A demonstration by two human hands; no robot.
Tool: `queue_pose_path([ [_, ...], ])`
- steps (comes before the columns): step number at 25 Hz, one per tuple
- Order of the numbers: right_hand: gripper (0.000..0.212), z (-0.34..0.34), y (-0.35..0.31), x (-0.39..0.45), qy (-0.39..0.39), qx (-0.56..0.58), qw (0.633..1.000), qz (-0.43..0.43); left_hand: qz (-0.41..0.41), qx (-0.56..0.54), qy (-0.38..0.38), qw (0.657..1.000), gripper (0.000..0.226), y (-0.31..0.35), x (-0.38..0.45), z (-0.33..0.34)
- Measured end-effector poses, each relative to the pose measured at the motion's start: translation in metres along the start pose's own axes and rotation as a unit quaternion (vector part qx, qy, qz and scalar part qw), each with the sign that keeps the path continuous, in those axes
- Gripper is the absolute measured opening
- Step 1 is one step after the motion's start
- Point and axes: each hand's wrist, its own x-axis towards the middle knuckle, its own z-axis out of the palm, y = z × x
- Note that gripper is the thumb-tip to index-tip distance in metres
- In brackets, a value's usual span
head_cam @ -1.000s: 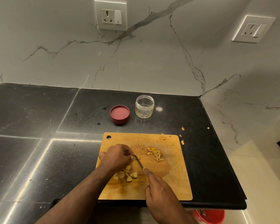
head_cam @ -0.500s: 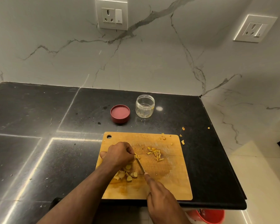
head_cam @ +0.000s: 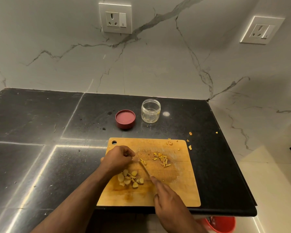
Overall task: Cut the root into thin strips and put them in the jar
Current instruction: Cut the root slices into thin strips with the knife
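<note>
Slicing is sitting midway: right hand [head_cam: 170, 206] is gripping the small knife [head_cam: 145, 169], left hand's [head_cam: 117, 158] curled fingers are pinning a piece, pale root slices [head_cam: 129, 179] are waiting uncut, thin yellow strips [head_cam: 162, 160] are lying mid-board, and the clear glass jar [head_cam: 150, 111] is standing almost empty.

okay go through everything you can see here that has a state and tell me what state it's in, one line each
Jar: upright, open, no strips inside.
Red lid: off the jar, lying inner side up beside it.
Root slices: piled on the cutting board, uncut.
Strips: cut, loose on the board.
Knife: blade down at the root.
Left hand: curled, steadying the root piece.
Right hand: gripping the knife.
</note>
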Motion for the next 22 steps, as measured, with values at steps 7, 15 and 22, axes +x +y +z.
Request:
queue_pose_path([
  [7,0.053,-0.004,0.003,-0.008,0.027,0.014,1.000,0.002,-0.012,0.061,-0.013,0.998,0.024,-0.005,-0.009,0.002],
  [15,0.052,-0.010,0.018,-0.007,0.069,0.017,0.997,0.040,0.020,0.206,-0.045,0.977,0.006,0.001,-0.018,0.000],
  [22,0.053,0.001,0.011,-0.007,0.029,0.019,0.999,0.011,0.052,0.265,-0.017,0.963,0.006,0.012,-0.029,0.007],
])
